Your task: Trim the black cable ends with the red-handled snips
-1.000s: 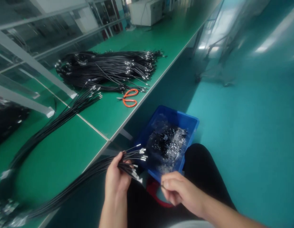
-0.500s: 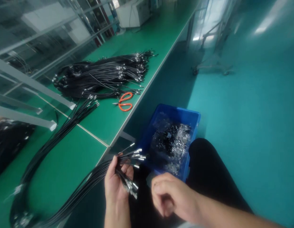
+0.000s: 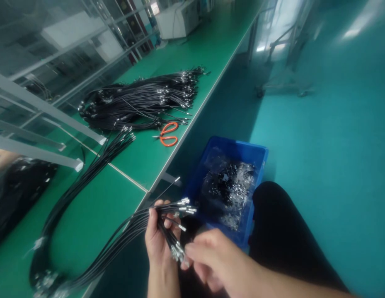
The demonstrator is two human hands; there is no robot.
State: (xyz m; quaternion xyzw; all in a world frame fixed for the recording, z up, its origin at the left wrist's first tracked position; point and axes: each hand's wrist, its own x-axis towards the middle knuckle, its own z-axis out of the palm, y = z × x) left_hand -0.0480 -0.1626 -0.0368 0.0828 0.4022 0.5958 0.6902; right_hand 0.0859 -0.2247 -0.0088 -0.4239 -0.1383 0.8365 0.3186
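My left hand (image 3: 163,236) is closed around a bundle of thin black cables (image 3: 124,234) with silver and whitish ends. Some ends point right, above the palm; a second cluster of ends (image 3: 177,250) hangs below it. One cable sticks up apart from the others. My right hand (image 3: 214,258) is in a pinch at the lower cluster, its fingertips against the ends; what lies between them is too small to make out. From my left hand the bundle loops back over the green table, with a whitish tie (image 3: 39,243) around it.
A large pile of black cables (image 3: 136,101) and orange-handled scissors (image 3: 169,134) lie on the green table (image 3: 114,188). Below its edge, a blue bin (image 3: 263,155) holds bagged small parts beside my knee (image 3: 269,207). White rack legs (image 3: 78,164) stand left; another person's arm (image 3: 4,159) shows behind them.
My right hand has moved left from beside the bin to the lower cable ends, pinching there. My left hand still holds the bundle. The view has shifted slightly.
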